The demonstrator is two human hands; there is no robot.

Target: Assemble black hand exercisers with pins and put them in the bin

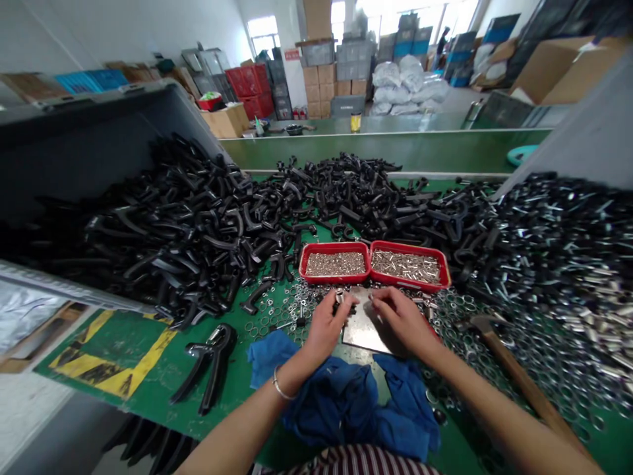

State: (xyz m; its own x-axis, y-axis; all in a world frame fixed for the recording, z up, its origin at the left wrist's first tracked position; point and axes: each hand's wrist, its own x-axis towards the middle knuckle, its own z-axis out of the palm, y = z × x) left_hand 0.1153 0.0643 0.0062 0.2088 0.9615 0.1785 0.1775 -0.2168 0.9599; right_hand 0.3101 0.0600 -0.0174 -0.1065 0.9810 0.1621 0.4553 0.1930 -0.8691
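Two red trays (335, 264) stand near the centre of the green bench (153, 409), both well filled with small metal pins. Heaps of black plastic handles (173, 224) cover the left and far portions of the bench, and metal sleeves (558, 244) cover the right portion. A single black hand tool (210, 363) lies apart near the left front edge and appears assembled. The share of work done cannot be determined from this view.

The left hand (324, 326) is closed in a pinch on a small metal part (339, 298), just above the far edge of a steel plate (363, 326). The right hand (400, 320) is partly closed at that edge; any held item cannot be confirmed. Loose washers (277, 310) surround the plate. A blue cloth (336, 402) lies at the front edge, and a hammer (524, 369) lies to the right.
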